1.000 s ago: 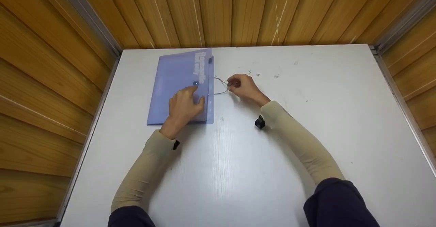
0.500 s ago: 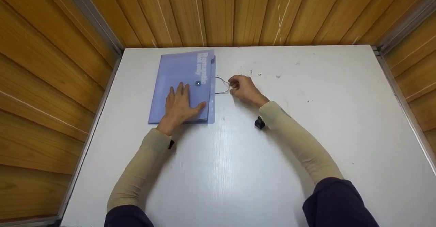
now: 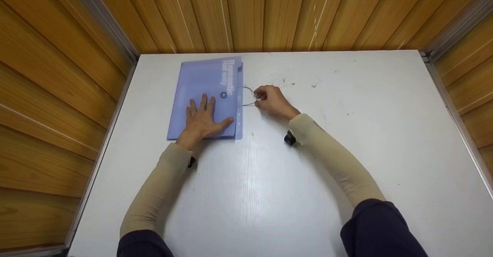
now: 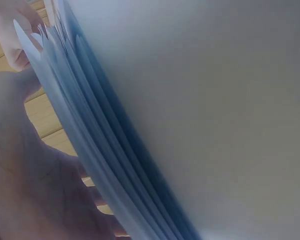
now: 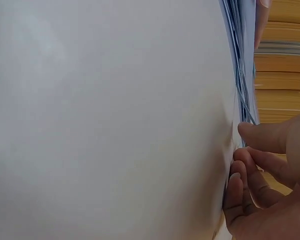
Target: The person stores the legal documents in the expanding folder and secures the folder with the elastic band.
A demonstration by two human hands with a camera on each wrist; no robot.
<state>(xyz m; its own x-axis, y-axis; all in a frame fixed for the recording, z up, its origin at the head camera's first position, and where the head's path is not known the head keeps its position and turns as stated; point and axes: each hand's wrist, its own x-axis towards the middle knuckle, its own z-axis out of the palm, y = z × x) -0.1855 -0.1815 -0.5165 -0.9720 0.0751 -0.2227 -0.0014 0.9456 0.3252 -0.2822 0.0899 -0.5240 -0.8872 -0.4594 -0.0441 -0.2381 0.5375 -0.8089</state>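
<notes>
A translucent purple file folder [image 3: 194, 74] with white lettering lies closed at the back left of the table. On its cover is a round dark button [image 3: 223, 94], and a thin cord [image 3: 248, 88] loops out past its right edge. My left hand [image 3: 201, 121] lies flat on the lower cover, fingers spread, thumb near the right edge. Just right of the folder, my right hand [image 3: 272, 99] pinches the end of the cord loop. In the left wrist view, several layered pocket edges [image 4: 102, 130] show beside the left palm. The right wrist view shows the cord running to the thumb [image 5: 262, 137].
The white table [image 3: 246, 195] stands against a wood-panelled wall [image 3: 281, 14], with more panelling on the left and right. Small dark marks [image 3: 292, 83] dot the surface right of the folder.
My left hand has left the button, drawn back a little and flattened on the cover. Still pinching the cord, my right hand has shifted slightly towards the folder in the last half second.
</notes>
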